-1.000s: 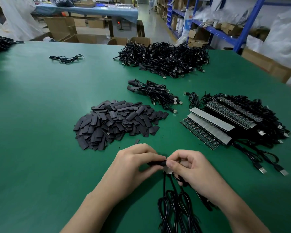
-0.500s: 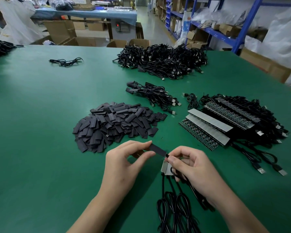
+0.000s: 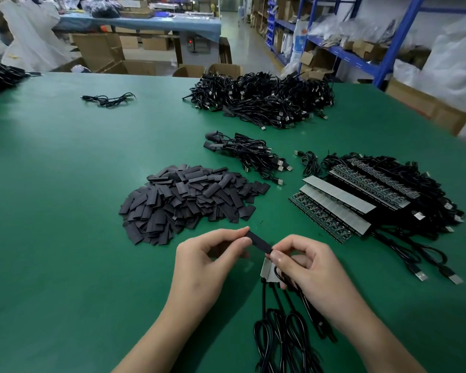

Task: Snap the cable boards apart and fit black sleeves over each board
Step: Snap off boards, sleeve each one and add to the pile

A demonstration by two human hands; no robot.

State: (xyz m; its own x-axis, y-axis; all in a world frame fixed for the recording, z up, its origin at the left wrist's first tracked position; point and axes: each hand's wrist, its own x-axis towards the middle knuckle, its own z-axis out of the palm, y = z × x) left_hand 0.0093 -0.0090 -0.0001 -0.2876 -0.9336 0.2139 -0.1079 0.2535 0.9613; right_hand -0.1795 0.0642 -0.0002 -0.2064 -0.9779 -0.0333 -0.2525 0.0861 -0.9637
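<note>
My left hand (image 3: 207,262) pinches the left end of a flat black sleeve (image 3: 259,242) between thumb and fingers. My right hand (image 3: 304,267) pinches the sleeve's right end and also holds a small grey strip of cable boards (image 3: 269,271) with black cables (image 3: 283,327) trailing toward me. A heap of loose black sleeves (image 3: 191,200) lies just beyond my hands. Long unsnapped board strips (image 3: 336,204) with attached cables lie to the right.
A small bundle of sleeved cables (image 3: 249,153) lies mid-table, with a large pile of black cables (image 3: 264,99) behind it. One loose cable (image 3: 108,99) lies far left. The green table (image 3: 51,211) ends at cardboard boxes and blue shelving (image 3: 382,57).
My hands have drawn slightly apart, and the black sleeve now stretches out visibly between them. The grey board strip shows below my right thumb.
</note>
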